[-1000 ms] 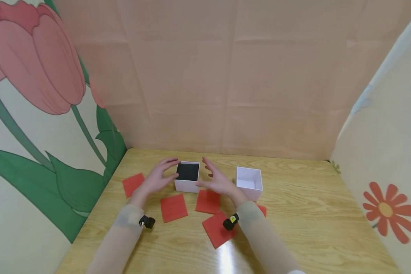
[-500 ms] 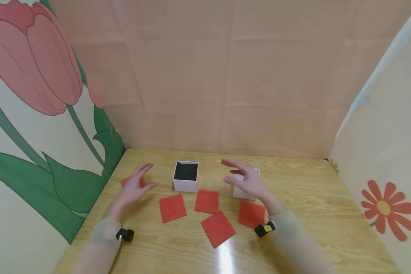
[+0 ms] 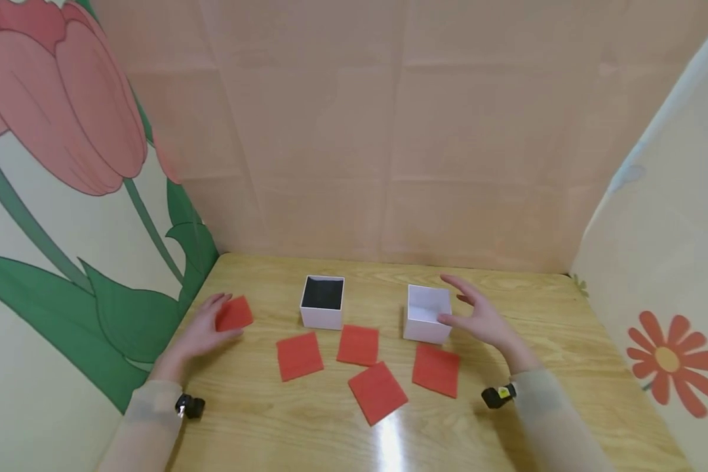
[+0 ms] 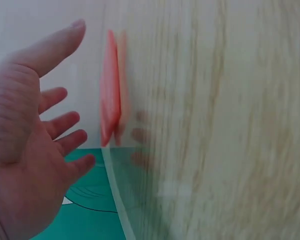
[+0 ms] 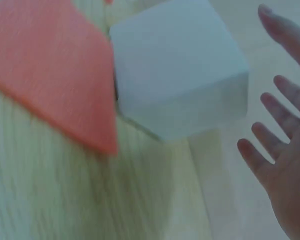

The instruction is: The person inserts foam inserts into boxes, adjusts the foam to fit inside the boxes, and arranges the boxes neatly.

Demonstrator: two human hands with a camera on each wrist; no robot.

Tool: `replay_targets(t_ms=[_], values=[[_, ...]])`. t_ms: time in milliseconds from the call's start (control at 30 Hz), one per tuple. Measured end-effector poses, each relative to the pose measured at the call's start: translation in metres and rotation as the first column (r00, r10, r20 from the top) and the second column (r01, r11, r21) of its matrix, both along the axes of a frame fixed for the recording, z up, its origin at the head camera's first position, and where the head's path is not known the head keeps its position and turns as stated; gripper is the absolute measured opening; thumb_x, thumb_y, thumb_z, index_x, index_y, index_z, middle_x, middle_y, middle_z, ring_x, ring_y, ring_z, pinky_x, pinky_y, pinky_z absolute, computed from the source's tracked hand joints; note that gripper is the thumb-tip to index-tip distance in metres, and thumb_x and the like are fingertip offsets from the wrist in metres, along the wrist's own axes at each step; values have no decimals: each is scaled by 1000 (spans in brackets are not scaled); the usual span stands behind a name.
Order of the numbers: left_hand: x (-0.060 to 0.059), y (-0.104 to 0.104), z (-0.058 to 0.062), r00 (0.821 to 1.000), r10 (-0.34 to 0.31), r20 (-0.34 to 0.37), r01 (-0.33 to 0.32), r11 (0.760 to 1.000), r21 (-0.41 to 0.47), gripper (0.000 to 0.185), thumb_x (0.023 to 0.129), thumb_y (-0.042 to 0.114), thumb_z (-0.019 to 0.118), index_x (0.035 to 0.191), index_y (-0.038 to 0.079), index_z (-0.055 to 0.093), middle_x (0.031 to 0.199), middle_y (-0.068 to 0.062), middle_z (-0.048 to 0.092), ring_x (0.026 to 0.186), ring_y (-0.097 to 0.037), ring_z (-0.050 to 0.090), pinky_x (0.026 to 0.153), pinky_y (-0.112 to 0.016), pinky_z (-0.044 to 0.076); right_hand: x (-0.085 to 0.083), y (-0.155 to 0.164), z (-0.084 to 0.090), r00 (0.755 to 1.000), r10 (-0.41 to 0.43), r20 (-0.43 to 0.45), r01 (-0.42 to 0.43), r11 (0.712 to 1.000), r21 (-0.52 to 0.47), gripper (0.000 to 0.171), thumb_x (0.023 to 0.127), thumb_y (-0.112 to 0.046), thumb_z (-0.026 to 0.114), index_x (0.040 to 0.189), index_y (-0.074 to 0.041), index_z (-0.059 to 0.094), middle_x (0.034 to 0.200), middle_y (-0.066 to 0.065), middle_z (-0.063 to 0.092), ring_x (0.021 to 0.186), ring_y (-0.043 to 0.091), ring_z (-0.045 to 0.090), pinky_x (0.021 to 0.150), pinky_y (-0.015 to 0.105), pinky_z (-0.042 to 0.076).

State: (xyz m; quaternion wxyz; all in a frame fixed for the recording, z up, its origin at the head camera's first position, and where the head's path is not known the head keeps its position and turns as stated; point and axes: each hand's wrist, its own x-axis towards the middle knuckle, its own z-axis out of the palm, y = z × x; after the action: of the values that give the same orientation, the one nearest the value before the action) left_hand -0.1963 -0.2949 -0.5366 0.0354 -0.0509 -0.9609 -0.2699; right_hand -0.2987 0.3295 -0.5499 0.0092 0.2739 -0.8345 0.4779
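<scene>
Red square (image 3: 236,314) near the left edge of the table (image 3: 307,426) likely pinches best by its rim; left hand (image 3: 202,333) and right hand (image 3: 484,321) are both spread

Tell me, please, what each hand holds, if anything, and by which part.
Nothing is held: gaps separate the left hand from a red square, the right hand from the right box.

Matt felt-like red sqs (image 3: 377,393), smooth card-like wht boxes (image 3: 322,319), glossy wood-grain tbl (image 3: 289,423), creased matt cloth-like bkdrop (image 3: 313,131).
</scene>
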Motion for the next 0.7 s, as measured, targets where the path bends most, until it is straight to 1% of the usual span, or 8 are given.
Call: replay_targets(t_ms=[167, 267, 367, 533, 700], values=[[-5, -4, -3, 998, 24, 52, -22, 999, -46, 98, 92, 38, 85, 162, -6, 33, 165, -35, 27, 149, -57, 27, 117, -74, 31, -2, 12, -11, 999, 18, 30, -18, 1000, 6, 100, 85, -25, 94, 167, -25, 37, 172, 8, 34, 156, 39, 29, 119, 69, 32], [-10, -6, -5, 997, 33, 65, -28, 997, -67, 102, 90, 39, 87, 161, -9, 33, 164, -36, 28, 149, -57, 26, 118, -73, 31, -1, 14, -15, 998, 38, 49, -39, 999, 17, 106, 83, -26, 96, 169, -24, 33, 173, 11, 31, 156, 41, 30, 119, 70, 32], [-15, -7, -7, 997, 33, 73, -27, 996, -87, 104, 87, 39, 88, 159, -12, 35, 162, -38, 31, 148, -58, 27, 117, -73, 32, 0, 14, -19, 996, 51, 78, -53, 998, 23, 109, 84, -29, 95, 170, -23, 29, 174, 12, 29, 156, 43, 29, 119, 70, 32], [-23, -9, -9, 996, 32, 82, -22, 993, -119, 103, 84, 42, 90, 155, -13, 40, 157, -38, 37, 143, -56, 33, 116, -70, 35, 3, 13, -24, 990, 59, 127, -58, 998, -13, 108, 85, -28, 94, 170, -22, 28, 174, 13, 28, 156, 44, 29, 120, 70, 30], [-27, -9, -10, 996, 30, 81, -19, 992, -129, 101, 81, 42, 93, 151, -14, 45, 153, -38, 42, 138, -55, 39, 112, -69, 40, 2, 14, -27, 985, 81, 152, -71, 995, -67, 104, 87, -23, 92, 170, -20, 29, 173, 16, 30, 155, 44, 30, 119, 70, 30]])
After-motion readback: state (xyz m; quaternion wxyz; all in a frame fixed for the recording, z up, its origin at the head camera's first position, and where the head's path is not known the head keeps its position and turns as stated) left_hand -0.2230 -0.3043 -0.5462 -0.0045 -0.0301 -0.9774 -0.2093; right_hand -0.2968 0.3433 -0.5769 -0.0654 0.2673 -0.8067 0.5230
